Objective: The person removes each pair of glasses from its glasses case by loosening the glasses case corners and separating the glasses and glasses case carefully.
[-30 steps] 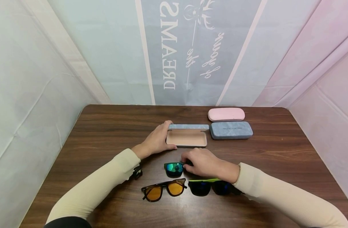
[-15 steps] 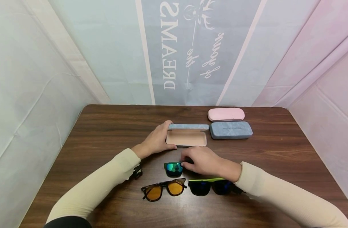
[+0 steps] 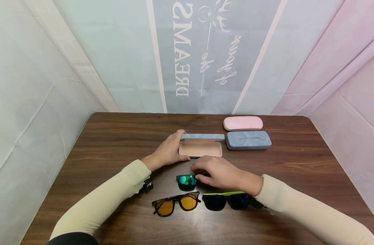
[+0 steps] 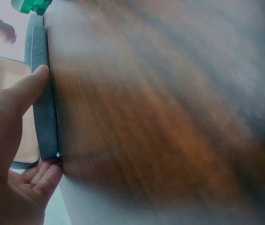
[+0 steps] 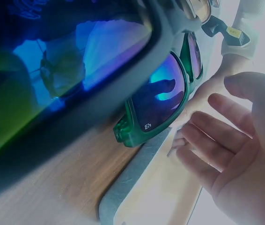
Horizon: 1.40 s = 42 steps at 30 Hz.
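My left hand (image 3: 167, 149) grips the left end of an open grey-blue glasses case (image 3: 200, 148) with a beige lining. In the left wrist view, its thumb presses the front wall of the case (image 4: 44, 108) and the other fingers are at the end. My right hand (image 3: 218, 173) hovers over the green-framed mirrored sunglasses (image 3: 187, 182) and hides one lens. In the right wrist view, that hand (image 5: 235, 145) has loosely bent fingers, apart from the sunglasses (image 5: 163, 110), with nothing in them.
Amber-lensed glasses (image 3: 176, 203) and dark sunglasses with a lime top bar (image 3: 225, 200) lie nearer the front. A closed grey-blue case (image 3: 248, 140) sits right of the open one, with a pink case (image 3: 243, 123) behind it on the wooden table (image 3: 128, 126).
My right hand has drawn slightly up toward the open case, and its fingers have loosened and spread by the green sunglasses. The left hand and the case have stayed put.
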Available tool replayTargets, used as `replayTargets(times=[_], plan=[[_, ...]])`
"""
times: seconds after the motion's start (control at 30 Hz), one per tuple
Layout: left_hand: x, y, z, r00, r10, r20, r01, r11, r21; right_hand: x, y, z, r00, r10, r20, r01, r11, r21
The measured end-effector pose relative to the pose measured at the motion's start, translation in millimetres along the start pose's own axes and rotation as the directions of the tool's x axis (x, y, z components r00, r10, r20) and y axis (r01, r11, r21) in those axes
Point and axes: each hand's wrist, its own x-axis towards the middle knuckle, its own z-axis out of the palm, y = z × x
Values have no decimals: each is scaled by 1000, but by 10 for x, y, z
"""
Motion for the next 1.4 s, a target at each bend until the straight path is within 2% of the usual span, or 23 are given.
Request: replayTargets(times=[0.13, 0.37, 0.6, 0.87, 1.0, 1.23, 1.4], plan=[[4, -3, 4, 1000, -1, -4, 1, 1000, 2, -11, 11, -7, 999, -32, -34, 31, 999, -32], [7, -6, 7, 1000, 15, -14, -15, 1000, -8, -39, 56, -40, 997, -43, -70, 38, 997, -72], [18, -6, 14, 1000, 3, -3, -3, 1000, -4, -44, 100, -53, 992, -71, -109, 60, 993, -103], [24, -20, 20, 999, 39, -34, -39, 999, -17, -38, 104, -55, 986, -109, -126, 79, 972, -223], [22, -26, 18, 998, 56, -39, -57, 998, -26, -45, 98, -66, 988, -98, -116, 65, 965, -254], [10, -23, 10, 997, 71, -34, -72, 997, -30, -47, 77, -77, 996, -26, -89, 0, 960, -280], [11, -25, 9, 997, 69, -27, -70, 997, -35, -35, 72, -80, 995, -7, -96, -23, 951, -307]])
